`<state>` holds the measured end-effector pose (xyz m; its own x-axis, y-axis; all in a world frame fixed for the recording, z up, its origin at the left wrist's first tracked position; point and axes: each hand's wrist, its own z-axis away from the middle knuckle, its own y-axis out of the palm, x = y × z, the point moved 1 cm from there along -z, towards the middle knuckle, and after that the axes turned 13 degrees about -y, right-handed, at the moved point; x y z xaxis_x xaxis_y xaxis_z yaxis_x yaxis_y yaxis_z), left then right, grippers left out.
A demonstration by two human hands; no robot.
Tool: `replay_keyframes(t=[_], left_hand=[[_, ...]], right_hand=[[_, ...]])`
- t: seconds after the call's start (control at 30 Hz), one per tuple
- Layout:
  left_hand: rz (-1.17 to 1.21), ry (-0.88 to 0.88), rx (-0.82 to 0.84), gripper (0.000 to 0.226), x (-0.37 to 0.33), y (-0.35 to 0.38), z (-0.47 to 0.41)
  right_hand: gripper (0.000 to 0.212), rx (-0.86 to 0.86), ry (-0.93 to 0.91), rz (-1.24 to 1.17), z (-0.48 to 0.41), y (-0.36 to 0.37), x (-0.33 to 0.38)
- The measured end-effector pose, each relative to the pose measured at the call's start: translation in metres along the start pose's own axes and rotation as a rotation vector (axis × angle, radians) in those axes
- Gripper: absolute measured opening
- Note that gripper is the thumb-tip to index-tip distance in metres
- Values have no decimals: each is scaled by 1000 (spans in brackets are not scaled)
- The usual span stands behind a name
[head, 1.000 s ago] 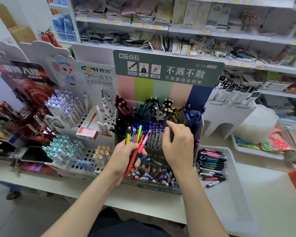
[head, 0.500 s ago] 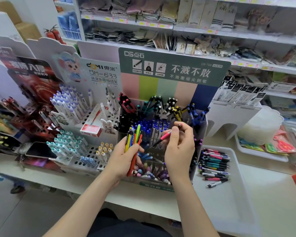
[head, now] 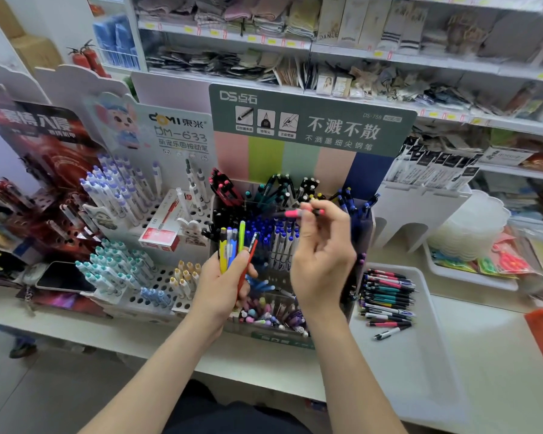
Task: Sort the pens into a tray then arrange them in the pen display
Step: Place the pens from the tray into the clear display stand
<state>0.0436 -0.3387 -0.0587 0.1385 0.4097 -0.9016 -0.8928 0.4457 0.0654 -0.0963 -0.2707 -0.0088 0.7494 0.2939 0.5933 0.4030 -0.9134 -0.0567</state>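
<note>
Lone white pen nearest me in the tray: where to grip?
Pinch the white pen mid-barrel, coming from above. It lies flat on the tray floor, clear of the pile, so both long sides are free.

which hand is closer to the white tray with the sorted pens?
Right. The right hand, pinching a pink pen, is over the pen display just left of the tray. The left hand, gripping a bunch of pens, is farther left, beyond it.
</note>
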Motion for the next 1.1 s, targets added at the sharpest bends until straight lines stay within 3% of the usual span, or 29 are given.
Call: replay_keyframes(t=[0.17, 0.3, 0.5, 0.6, 0.73, 0.8, 0.93, 1.03, 1.1], left_hand=[[68, 27, -46, 33, -8, -9, -3], [144, -12, -55, 26, -15, -16, -6], [196, -36, -22, 20, -19, -24, -8], [200, -43, -23, 22, -20, -26, -6], [187, -27, -15, 19, -16, -31, -8], [159, -28, 6, 23, -14, -30, -9], [89, -24, 87, 23, -11, -21, -7], [-7, -26, 132, 21, -8, -10, -9], [-53, -41, 146, 15, -5, -3, -12]], right_hand=[[14, 93, -117, -39, -25, 47, 3], [18, 301, -214, 45, -40, 79, -12], [8, 511, -410, 470, -39, 106, -40], [22, 502, -397, 683, -36, 109, -48], [26, 483, -366, 508, -24, 96, -28], [23, 478, -196, 289, -11, 81, -17], [12, 502, 382, -28, 15, 48, -4], [13, 494, 529, -149, 27, 24, -9], [16, 351, 530, -104, 26, 9, -17]])
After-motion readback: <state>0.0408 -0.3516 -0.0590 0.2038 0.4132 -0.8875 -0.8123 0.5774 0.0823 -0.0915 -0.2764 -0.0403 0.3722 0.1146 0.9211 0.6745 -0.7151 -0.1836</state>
